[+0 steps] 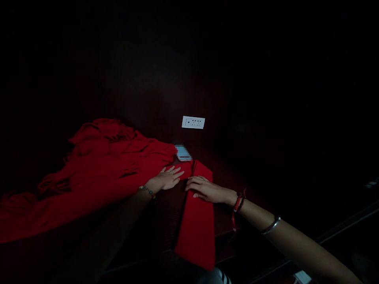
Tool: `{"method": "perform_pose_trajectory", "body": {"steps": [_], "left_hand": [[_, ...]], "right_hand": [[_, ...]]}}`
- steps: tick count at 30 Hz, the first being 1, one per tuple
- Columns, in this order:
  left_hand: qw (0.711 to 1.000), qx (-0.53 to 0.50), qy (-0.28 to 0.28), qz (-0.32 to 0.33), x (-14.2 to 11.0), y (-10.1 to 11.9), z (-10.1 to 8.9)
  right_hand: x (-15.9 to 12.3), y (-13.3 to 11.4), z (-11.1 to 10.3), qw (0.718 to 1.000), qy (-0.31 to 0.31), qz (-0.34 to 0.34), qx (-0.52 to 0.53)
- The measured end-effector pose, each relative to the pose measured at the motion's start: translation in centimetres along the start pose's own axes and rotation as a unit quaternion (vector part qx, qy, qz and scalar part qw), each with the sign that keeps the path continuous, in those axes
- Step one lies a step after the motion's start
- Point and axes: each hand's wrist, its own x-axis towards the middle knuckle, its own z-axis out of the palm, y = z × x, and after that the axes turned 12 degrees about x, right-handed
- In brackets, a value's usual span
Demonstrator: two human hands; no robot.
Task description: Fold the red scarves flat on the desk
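A long red scarf with fringed ends lies bunched at the left on a dark wooden surface. Its strip runs to the right, then turns at a diagonal fold, and the folded length hangs down over the front edge. My left hand lies flat on the strip left of the fold, fingers spread. On the turned-down length just below the fold rests my right hand, palm down, with fingers stretched over the cloth and nothing visibly gripped. A phone-like flat device, blurred out, lies just behind the fold, by the scarf.
A white wall socket sits on the dark back panel. Below the front edge, a striped piece of clothing or footwear shows. A small white object is low at the right. Much of the surroundings is too dark to make out.
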Motion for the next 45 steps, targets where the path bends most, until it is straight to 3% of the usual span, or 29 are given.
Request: {"method": "perform_pose_trajectory", "body": {"steps": [3, 5, 8, 13, 16, 18, 21, 24, 26, 28, 31, 35, 37, 39, 42, 45], "left_hand": [[1.0, 0.015, 0.02, 0.008, -1.5, -0.7, -0.3], [0.998, 0.032, 0.048, -0.02, -2.7, -1.1, -0.4], [0.996, 0.054, 0.057, -0.048, -4.0, -1.4, 0.0], [0.997, 0.055, 0.016, -0.048, -3.4, -1.3, 0.7], [0.998, 0.037, -0.023, -0.051, -2.7, -1.3, 0.2], [0.998, 0.031, -0.018, -0.052, -2.7, -1.4, -0.1], [0.997, 0.028, 0.021, -0.074, -3.2, -1.7, -0.1], [0.996, 0.027, 0.032, -0.081, -3.7, -2.1, 0.7], [0.996, 0.031, 0.041, -0.071, -4.0, -2.4, 1.4], [0.995, 0.04, 0.055, -0.066, -4.2, -2.6, 1.7], [0.992, 0.07, 0.083, -0.061, -4.2, -2.3, 1.2], [0.986, 0.093, 0.135, -0.024, -2.2, -0.9, -0.3], [0.988, 0.072, 0.138, -0.006, -0.5, -0.1, -0.6], [0.992, 0.043, 0.118, 0.006, 1.1, 0.4, -0.3], [0.996, 0.007, 0.094, 0.007, 2.3, 0.7, 0.4], [0.996, -0.026, 0.081, 0.0, 2.4, 0.8, 0.4]], "right_hand": [[0.0, 1.4, 0.9, 0.995, 0.058, 0.074, -0.019], [0.0, 2.4, 1.1, 0.985, 0.081, 0.148, -0.026], [0.2, 3.5, 1.7, 0.971, 0.044, 0.233, -0.015], [1.1, 4.0, 2.5, 0.962, -0.011, 0.271, 0.001], [1.5, 4.0, 2.0, 0.959, -0.028, 0.283, 0.005], [1.7, 4.3, 1.3, 0.959, -0.026, 0.281, 0.008], [2.5, 5.4, -0.1, 0.959, 0.061, 0.278, -0.003], [3.7, 7.7, -1.3, 0.922, 0.185, 0.341, 0.01], [4.5, 9.4, -2.0, 0.894, 0.212, 0.391, 0.056], [5.1, 11.0, -2.5, 0.885, 0.198, 0.41, 0.099], [5.4, 12.7, -2.8, 0.892, 0.174, 0.396, 0.131], [4.8, 13.4, -2.4, 0.898, 0.201, 0.369, 0.133], [4.3, 13.0, -2.1, 0.9, 0.227, 0.352, 0.118], [4.0, 12.2, -1.9, 0.925, 0.226, 0.297, 0.064], [4.0, 10.6, -2.1, 0.966, 0.162, 0.198, -0.031], [4.5, 9.6, -2.9, 0.975, 0.088, 0.193, -0.066]]}}
